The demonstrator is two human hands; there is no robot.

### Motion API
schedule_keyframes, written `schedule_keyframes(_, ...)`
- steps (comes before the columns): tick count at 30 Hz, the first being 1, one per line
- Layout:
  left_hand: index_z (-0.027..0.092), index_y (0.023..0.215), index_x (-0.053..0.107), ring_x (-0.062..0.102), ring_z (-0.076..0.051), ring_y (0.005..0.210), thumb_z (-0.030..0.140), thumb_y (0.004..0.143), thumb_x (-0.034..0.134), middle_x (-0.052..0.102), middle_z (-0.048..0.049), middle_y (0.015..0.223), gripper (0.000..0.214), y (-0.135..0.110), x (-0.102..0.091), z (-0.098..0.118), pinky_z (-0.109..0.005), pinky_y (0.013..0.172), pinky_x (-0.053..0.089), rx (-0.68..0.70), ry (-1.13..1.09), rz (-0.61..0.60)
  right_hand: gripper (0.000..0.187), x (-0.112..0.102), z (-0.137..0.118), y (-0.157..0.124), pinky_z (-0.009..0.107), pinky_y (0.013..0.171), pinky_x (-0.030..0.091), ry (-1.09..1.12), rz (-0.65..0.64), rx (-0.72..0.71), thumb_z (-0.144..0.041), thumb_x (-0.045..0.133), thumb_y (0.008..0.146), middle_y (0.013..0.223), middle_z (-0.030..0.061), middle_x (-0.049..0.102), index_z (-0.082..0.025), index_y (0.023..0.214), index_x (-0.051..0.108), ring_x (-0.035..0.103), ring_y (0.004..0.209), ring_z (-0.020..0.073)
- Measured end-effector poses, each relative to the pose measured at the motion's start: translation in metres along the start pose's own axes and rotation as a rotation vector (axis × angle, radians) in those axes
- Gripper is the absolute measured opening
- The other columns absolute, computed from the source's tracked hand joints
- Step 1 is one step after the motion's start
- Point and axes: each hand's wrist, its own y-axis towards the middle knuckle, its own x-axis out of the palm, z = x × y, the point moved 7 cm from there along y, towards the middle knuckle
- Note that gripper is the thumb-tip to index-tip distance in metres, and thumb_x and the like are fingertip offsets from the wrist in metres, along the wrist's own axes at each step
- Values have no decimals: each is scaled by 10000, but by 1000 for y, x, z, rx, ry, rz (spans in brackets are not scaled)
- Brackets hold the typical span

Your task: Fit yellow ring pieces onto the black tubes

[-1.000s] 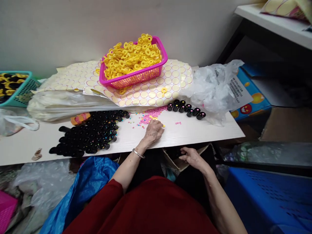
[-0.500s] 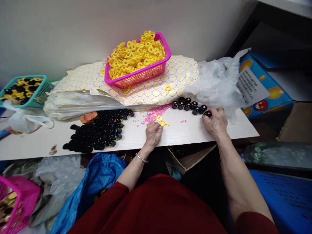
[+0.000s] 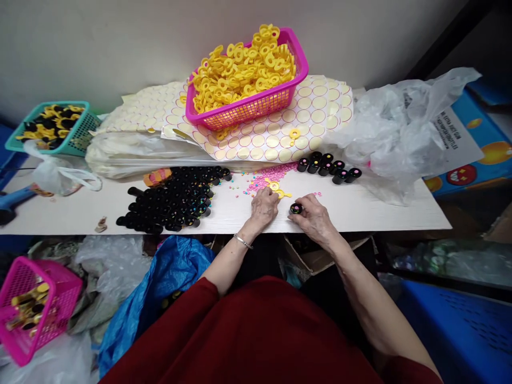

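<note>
My right hand [image 3: 316, 220] is closed around the side of a small black cup [image 3: 296, 209], which is upright just above the table near its front edge. A pink dot shows inside its top. My left hand [image 3: 264, 209] lies a little to the left with fingers curled, its fingertips at a yellow ring with a handle [image 3: 281, 193]. Another yellow ring [image 3: 273, 185] lies just behind. Tiny pink rings [image 3: 276, 175] are heaped beyond my left hand. More black cups [image 3: 340, 176] with pink or yellow dots stand behind my right hand.
Many black cups [image 3: 172, 200] stand massed at left. A pink basket [image 3: 248, 112] full of yellow rings sits on sticker sheets [image 3: 328, 109] at the back. Crumpled clear plastic [image 3: 404, 133] lies at right; a teal basket [image 3: 82, 133] stands far left.
My right hand has taken the black cup from the near end of the group and carried it left, close to my left hand. The view has shifted slightly.
</note>
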Motion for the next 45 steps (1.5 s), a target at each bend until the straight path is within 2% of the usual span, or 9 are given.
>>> schedule_keyframes(5,172,626,561,447,-202,817,137,823,493,553,-85,820,212,8,-8,2,-350,736,373,17,-64,37,211,-13,4,-10,301,572,447,108,18,25,-309,600,776,877,41,556,-188,948,603,488,588,126)
schedule_keyframes(9,165,606,532,459,-153,752,249,790,581,524,-29,714,209,4,-22,3,-315,741,381,-119,-612,44,235,-36,-11,-19,376,697,486,-49,238,-40,-328,536,843,1034,104,590,-207,1026,620,555,757,193)
schedule_keyframes(13,127,639,572,406,-69,553,421,648,712,517,14,607,326,-13,-9,23,-236,564,319,-379,-1292,-345,364,-34,-43,-24,454,872,446,-223,225,-248,-345,573,828,1213,140,565,-202,1162,586,514,1046,282)
schedule_keyframes(17,99,612,577,397,-36,487,400,470,820,529,21,555,411,-34,5,43,-209,516,293,-590,-1541,-652,322,-20,-53,-32,399,801,453,-271,94,-312,-288,502,872,1044,116,655,-187,1167,584,560,949,249)
schedule_keyframes(19,94,614,586,396,-30,473,388,484,815,533,19,546,395,-35,9,40,-200,496,289,-626,-1540,-617,306,-19,-47,-34,380,765,445,-288,102,-266,-295,491,880,972,110,670,-177,1144,591,571,891,240)
schedule_keyframes(25,107,648,621,410,-40,466,305,595,734,520,27,524,234,-23,8,9,-188,443,258,-654,-1331,-178,303,-20,-21,-20,359,715,418,-350,158,-120,-398,490,880,918,98,651,-185,1066,599,550,831,239)
schedule_keyframes(31,126,684,678,430,-64,513,272,683,657,523,29,540,147,-18,14,8,-220,521,333,-571,-1173,-127,222,-8,-24,-3,343,670,355,-541,34,-97,-374,492,871,844,91,634,-194,893,619,504,838,257)
schedule_keyframes(36,178,688,716,530,-121,712,254,717,650,586,1,644,105,-12,11,19,-254,695,409,-408,-1005,-117,227,-5,-22,-5,348,670,355,-504,-12,-77,-343,455,883,847,94,623,-192,914,623,491,820,255)
schedule_keyframes(45,171,639,702,520,-121,717,203,751,610,555,1,640,148,-11,14,22,-255,710,400,-349,-933,-138,292,-1,-10,-8,359,721,417,-354,24,-32,-389,484,874,878,103,635,-171,988,641,509,822,248)
